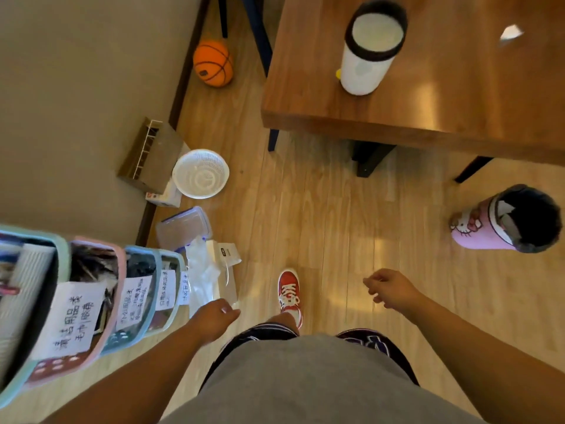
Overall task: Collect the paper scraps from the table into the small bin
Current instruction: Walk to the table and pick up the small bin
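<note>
A: Nearest the lens: grey shirt front, dark shorts, both bare forearms reaching out. Left hand (214,319) is hanging with fingers curled loosely together, gripping nothing I can make out. Right hand (394,290) is held forward, fingers half bent; whether something small is pinched there, I cannot tell.

B: And outward from the hands?

A: One red lace-up shoe (289,293) is stepping over the pale wooden plank floor (330,215). Ahead, the brown wooden table (351,117) is carrying a tall white cylindrical bin with a black rim (371,47). A single white paper scrap (511,32) is lying on the tabletop, well apart from that bin, toward the far right.

B: Any other bin?

A: A pink cartoon-printed bin with a dark liner (504,223) is standing on the floor to the right, some white paper showing inside.

B: Step in hand?

A: Judging so: approaching, nothing collected this pass. The next move is calling for closing on the table, reaching the right hand across, and pinching the thin scrap off the smooth top.
</note>
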Demonstrator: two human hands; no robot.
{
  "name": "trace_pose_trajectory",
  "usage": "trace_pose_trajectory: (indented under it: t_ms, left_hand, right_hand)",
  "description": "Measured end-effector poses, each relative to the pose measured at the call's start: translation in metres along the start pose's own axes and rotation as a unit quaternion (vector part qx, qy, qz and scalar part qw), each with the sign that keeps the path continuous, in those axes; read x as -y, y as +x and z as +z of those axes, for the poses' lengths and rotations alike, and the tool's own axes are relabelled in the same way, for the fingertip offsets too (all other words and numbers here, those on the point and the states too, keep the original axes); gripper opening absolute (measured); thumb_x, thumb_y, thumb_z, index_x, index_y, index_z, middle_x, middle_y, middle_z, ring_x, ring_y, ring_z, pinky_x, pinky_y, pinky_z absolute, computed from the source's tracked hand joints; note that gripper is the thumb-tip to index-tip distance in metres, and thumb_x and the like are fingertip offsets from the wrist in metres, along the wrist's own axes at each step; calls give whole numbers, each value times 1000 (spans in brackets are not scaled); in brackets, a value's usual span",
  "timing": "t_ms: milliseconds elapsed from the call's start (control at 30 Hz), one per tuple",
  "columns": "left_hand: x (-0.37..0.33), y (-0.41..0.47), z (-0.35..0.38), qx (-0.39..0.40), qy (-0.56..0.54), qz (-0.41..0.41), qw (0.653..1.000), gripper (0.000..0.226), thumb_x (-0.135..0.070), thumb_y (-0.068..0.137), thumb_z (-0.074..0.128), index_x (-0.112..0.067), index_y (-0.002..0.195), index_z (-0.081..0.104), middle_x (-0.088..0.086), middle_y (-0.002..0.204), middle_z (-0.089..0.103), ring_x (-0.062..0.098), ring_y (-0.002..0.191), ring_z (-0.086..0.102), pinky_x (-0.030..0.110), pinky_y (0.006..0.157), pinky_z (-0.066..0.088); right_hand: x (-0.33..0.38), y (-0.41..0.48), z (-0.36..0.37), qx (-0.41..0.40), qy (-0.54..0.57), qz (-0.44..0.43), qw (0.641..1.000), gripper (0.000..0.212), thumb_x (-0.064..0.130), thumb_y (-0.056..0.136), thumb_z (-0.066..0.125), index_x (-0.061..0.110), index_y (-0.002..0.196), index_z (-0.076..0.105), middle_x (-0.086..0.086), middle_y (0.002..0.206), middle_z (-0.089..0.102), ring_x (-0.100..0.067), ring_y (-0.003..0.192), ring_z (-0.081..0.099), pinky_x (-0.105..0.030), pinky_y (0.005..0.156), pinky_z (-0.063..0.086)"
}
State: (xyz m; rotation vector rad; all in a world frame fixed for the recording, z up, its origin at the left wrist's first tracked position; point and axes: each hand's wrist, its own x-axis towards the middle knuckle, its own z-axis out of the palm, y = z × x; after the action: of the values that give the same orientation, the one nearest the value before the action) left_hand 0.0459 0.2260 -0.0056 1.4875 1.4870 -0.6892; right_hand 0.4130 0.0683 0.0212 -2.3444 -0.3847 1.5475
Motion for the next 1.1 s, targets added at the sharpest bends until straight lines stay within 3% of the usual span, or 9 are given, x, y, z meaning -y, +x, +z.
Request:
trace_pose_trajectory:
  t_ms: [133, 400, 500, 600, 700, 800, 867, 967, 1100]
  left_hand:
    - [-66, 22, -46, -7, 35, 50, 998, 21, -43, 102, 60, -22, 103, 62, 3, 111, 67, 19, 95, 60, 28, 78, 43]
    - [-211, 43, -105, -21, -41, 137, 990, 20, -29, 103, 63, -10, 109, 68, 10, 103, 70, 28, 99, 67, 37, 88, 52]
    - [-262, 39, -123, -43, -123, 179, 975, 5, -22, 103, 64, -20, 101, 68, 7, 101, 72, 26, 98, 70, 34, 80, 54]
    - [-319, 40, -147, -65, -189, 216, 956, 13, -18, 104, 63, -25, 93, 65, 1, 95, 73, 21, 91, 71, 20, 66, 53]
    - [-379, 50, -174, -105, -246, 241, 933, 16, -15, 106, 58, -23, 94, 66, 2, 93, 73, 20, 87, 71, 22, 63, 52]
    - [-434, 65, -201, -120, -317, 250, 907, 15, -27, 110, 47, -27, 111, 63, -1, 108, 72, 16, 95, 71, 23, 68, 55]
    - [-466, 72, -213, -102, -348, 248, 898, 32, -37, 112, 35, -25, 133, 56, -2, 122, 66, 18, 109, 66, 31, 81, 55]
    - [-500, 79, -223, -64, -367, 246, 895, 49, -45, 112, 24, -23, 148, 48, -4, 132, 59, 16, 118, 59, 35, 98, 50]
    - [-521, 92, -224, -3, -395, 233, 889, 38, -48, 111, 22, -38, 116, 59, -17, 111, 64, -4, 96, 61, 11, 68, 54]
  right_hand:
    - [-9, 7, -32, -31, 22, 45, 998, 25, 25, 94, 62, 1, 97, 63, -17, 88, 68, -25, 67, 60, -31, 57, 43]
    - [-19, 30, -96, -51, 69, 109, 990, 20, 16, 93, 65, -3, 86, 63, -16, 74, 62, -23, 55, 53, -23, 49, 38]
    - [5, 44, -125, -62, 59, 61, 995, 18, 20, 93, 65, 4, 85, 65, -15, 83, 68, -24, 65, 61, -27, 57, 44]
    - [55, 62, -163, -76, 66, -25, 995, 13, 23, 91, 66, 12, 84, 68, -10, 85, 72, -20, 67, 66, -26, 57, 46]
    - [118, 82, -200, -99, 57, -112, 987, 8, 30, 88, 69, 23, 92, 67, -1, 90, 71, -17, 79, 68, -32, 67, 54]
    - [181, 98, -228, -114, 49, -189, 974, 37, 37, 83, 74, 35, 114, 55, 13, 100, 64, -6, 86, 64, -21, 67, 51]
    - [215, 109, -239, -105, 61, -224, 967, 60, 38, 78, 78, 42, 127, 44, 21, 106, 59, -3, 90, 63, -15, 66, 48]
    - [250, 127, -243, -73, 67, -253, 962, 81, 41, 73, 81, 40, 141, 37, 21, 118, 55, -2, 104, 59, -18, 76, 50]
    - [274, 146, -229, -42, 88, -275, 956, 89, 36, 72, 83, 41, 145, 33, 18, 138, 49, -3, 120, 51, -26, 90, 50]
